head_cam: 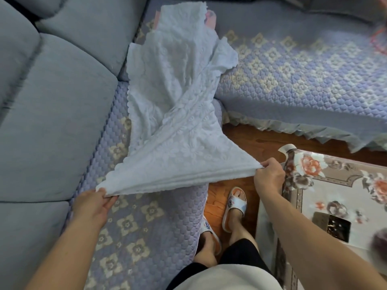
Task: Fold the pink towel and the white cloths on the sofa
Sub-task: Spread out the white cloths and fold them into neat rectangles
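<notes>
1. Pinching one near corner of the white cloth [178, 114] with the left hand [95, 203]: fingers [110, 200] clamped together on the bunched fabric, above the quilted seat cover [125, 227] of the sofa [48, 126].
2. Pinching the opposite near corner with the right hand [269, 177]: fingers [266, 164] curled tight on the gathered edge, out past the seat front and over the wooden floor [240, 141].
3. Holding the near edge taut between the two hands; leaving the far part of the cloth lying crumpled and twisted along the seat toward the sofa corner.
4. Noting a pink item [210, 19], probably the pink towel, showing just beyond the far end of the cloth, partly covered by it.
5. Judging the step in hand: spreading the cloth flat before the first fold.
6. Doing it well:
   - keeping both corner grips firm and level, so the near edge is running straight;
   - drawing the cloth gently toward the body, so the diagonal twist in the middle is coming out;
   - avoiding dragging the pink item along with the far end;
   - checking that the scalloped side edges are lying parallel before bringing the near corners over to the far ones.
7. Watching the right side: cloth hanging off the seat front is likely slipping toward the floor.
</notes>
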A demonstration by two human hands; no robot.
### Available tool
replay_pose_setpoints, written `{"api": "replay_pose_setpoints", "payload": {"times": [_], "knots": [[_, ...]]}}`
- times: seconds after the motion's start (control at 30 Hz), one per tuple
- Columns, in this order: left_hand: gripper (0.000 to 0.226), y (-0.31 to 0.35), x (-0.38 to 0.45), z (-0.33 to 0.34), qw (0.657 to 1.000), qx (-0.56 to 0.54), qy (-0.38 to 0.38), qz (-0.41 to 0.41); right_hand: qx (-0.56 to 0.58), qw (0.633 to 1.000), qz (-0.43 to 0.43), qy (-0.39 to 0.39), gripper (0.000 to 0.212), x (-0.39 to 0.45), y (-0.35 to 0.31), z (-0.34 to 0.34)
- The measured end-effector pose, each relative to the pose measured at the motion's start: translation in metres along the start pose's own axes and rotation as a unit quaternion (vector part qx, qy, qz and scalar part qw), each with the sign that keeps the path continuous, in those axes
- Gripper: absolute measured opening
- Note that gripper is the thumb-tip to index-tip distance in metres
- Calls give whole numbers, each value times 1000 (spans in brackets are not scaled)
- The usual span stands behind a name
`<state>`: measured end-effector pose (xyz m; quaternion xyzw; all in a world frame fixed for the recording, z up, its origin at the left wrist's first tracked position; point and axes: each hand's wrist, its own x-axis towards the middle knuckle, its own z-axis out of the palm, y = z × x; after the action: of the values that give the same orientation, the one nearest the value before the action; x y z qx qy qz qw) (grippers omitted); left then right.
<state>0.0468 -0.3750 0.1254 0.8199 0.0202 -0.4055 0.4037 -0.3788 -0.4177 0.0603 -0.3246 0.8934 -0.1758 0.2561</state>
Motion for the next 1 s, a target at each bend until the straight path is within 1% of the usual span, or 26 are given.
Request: {"api": "replay_pose_setpoints", "payload": {"times": [0.07, 0.17, 0.2, 0.23, 0.27, 0.33, 0.37, 0.47, 0.5, 0.53, 0.57, 0.63, 0.67, 0.73, 0.8, 0.87, 0.9, 0.93, 1.0], "knots": [[41, 0, 0, -1, 1000, -3, -7, -1, -41, 999, -34, 0, 20, 1, 3, 1], [42, 1, 0, -5, 1000, -7, -19, 5, -117, 987, -113, 3, 21, 2, 7, -4], [42, 2, 0, -7, 1000, -1, -24, 7, -125, 983, -130, 0, 20, 5, 8, -6], [41, 1, 0, -7, 999, 10, -30, 9, -124, 985, -122, -8, 17, 8, 7, -8], [39, 0, -1, -8, 999, 24, -37, 11, -108, 990, -91, -20, 15, 11, 4, -10], [36, -2, -3, -10, 997, 51, -52, 9, 8, 998, 8, -69, 19, 12, -8, -15], [35, -1, -4, -11, 996, 63, -57, 8, 57, 993, 26, -102, 21, 13, -12, -16], [37, 3, -6, -12, 995, 80, -62, 3, 149, 972, 21, -180, 24, 6, -20, -24], [37, 5, -7, -13, 995, 78, -63, 0, 174, 966, 28, -190, 26, 4, -20, -26], [38, 6, -7, -13, 995, 73, -65, -4, 191, 964, 38, -182, 27, 2, -18, -27], [39, 8, -7, -13, 995, 67, -67, -9, 176, 973, 41, -146, 27, 3, -17, -28], [40, 9, -9, -13, 996, 56, -69, -14, 102, 993, 43, -39, 30, 2, -16, -29], [39, 8, -10, -13, 996, 49, -70, -14, 74, 997, 35, -3, 31, 1, -16, -29], [38, 8, -13, -11, 997, 38, -68, -7, 27, 999, -6, 25, 29, 0, -13, -25], [36, 5, -15, -11, 997, 35, -63, 1, -33, 997, -63, 30, 28, -1, -12, -23], [36, 2, -17, -12, 998, 31, -58, 3, -112, 984, -136, 17, 24, 0, -10, -24], [36, 1, -17, -12, 998, 29, -57, 3, -133, 978, -163, 5, 22, 2, -8, -26], [37, 0, -17, -13, 998, 25, -57, 1, -147, 972, -181, -14, 20, 4, -7, -29], [38, 1, -16, -15, 998, 15, -63, -4, -132, 974, -170, -66, 16, 9, -6, -34]]}}
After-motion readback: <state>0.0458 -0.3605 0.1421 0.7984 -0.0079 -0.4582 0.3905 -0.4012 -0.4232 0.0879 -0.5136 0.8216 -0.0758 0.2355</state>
